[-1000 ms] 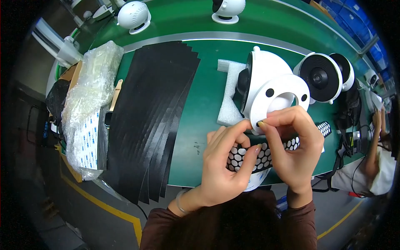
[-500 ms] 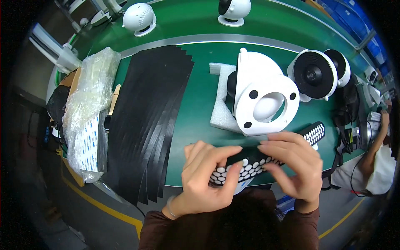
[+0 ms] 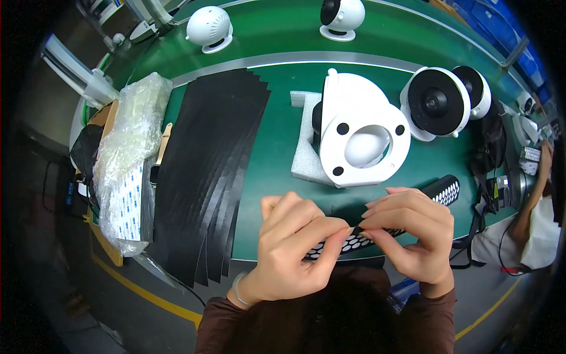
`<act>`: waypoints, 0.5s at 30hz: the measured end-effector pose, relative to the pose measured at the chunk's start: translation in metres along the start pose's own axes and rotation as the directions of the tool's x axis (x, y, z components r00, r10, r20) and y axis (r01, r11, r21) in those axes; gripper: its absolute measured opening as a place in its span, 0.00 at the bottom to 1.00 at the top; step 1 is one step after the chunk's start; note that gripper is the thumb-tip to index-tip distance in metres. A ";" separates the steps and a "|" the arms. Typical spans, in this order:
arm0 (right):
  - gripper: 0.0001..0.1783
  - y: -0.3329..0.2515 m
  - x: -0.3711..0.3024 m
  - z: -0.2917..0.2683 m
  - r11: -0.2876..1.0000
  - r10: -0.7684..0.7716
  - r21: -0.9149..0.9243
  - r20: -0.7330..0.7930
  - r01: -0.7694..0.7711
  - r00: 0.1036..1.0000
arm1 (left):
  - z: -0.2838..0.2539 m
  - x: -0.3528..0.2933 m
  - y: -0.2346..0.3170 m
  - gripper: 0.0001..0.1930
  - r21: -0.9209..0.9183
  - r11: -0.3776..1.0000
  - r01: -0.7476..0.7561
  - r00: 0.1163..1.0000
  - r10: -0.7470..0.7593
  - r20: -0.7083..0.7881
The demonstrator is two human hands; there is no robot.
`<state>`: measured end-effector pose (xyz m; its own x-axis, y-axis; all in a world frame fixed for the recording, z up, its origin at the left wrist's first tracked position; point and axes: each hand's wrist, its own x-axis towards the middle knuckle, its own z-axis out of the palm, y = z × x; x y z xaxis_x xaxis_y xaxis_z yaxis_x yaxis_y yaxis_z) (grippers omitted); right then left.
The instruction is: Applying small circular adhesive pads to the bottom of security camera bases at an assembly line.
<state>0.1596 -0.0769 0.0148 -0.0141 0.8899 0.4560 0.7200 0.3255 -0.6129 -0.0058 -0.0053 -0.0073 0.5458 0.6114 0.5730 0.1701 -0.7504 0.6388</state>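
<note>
My left hand (image 3: 306,239) and my right hand (image 3: 407,236) meet at the fingertips near the table's front edge. Both hands are closed in a pinch over a tiny dark piece, too small and covered to name. Just behind the fingers lies a black strip with rows of white round spots (image 3: 351,243), its middle partly hidden by them; its far end shows past my right hand. Beyond my hands, a white rounded housing (image 3: 356,88) leans on a white foam block (image 3: 303,153). Its oval base, facing me, bears three black round pads around a large opening.
Fanned black sheets (image 3: 206,159) cover the left of the green table (image 3: 265,147), beside a bubble-wrapped bundle (image 3: 132,130). Two round black-faced devices (image 3: 435,103) stand at right. White units (image 3: 209,28) rest on a green surface behind. A co-worker's arm (image 3: 539,189) shows far right.
My hands have come together, fingertips now pinched where they were apart over the strip. The white units at the back have shifted right relative to the table.
</note>
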 end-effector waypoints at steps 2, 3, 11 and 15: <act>0.09 -0.002 0.000 -0.001 0.999 -0.023 -0.026 -0.010 0.023 1.000 | 0.001 0.001 0.000 0.07 0.002 1.000 -0.003 1.000 0.003 0.004; 0.08 -0.004 0.000 0.000 0.999 -0.009 -0.045 -0.031 0.008 0.999 | 0.001 0.002 0.000 0.07 0.006 1.000 -0.009 1.000 0.009 0.001; 0.09 -0.002 0.006 -0.007 0.995 -0.052 -0.088 0.045 0.056 0.998 | 0.003 0.005 0.001 0.07 0.046 0.997 -0.054 0.999 0.053 0.007; 0.08 -0.003 0.005 -0.004 0.990 -0.070 -0.124 0.035 0.074 0.997 | 0.003 0.004 -0.001 0.07 0.048 0.998 -0.039 0.999 0.039 0.008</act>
<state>0.1604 -0.0744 0.0216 -0.0886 0.8756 0.4748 0.7973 0.3480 -0.4931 -0.0014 -0.0030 -0.0066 0.5581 0.5802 0.5932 0.1883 -0.7848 0.5904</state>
